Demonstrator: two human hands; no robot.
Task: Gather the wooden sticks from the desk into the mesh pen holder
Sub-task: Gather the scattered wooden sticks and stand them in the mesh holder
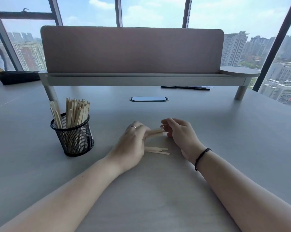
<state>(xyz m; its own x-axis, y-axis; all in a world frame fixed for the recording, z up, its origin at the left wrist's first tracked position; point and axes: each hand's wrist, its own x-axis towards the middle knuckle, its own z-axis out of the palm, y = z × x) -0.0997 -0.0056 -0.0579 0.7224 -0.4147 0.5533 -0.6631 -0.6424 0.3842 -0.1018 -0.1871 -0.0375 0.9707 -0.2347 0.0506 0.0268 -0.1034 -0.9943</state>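
Note:
A black mesh pen holder (74,139) stands on the grey desk at the left, filled with several upright wooden sticks (76,111). My left hand (132,143) grips a small bundle of wooden sticks (155,131) just above the desk, right of the holder. My right hand (180,133) touches the bundle's free end with loosely bent fingers. A few more loose sticks (157,150) lie flat on the desk just below the bundle, between my two hands.
A pink divider panel on a raised shelf (133,77) crosses the back of the desk. A cable grommet (148,98) sits mid-desk. Black pens (185,87) lie under the shelf at right, a black pouch (17,77) at far left.

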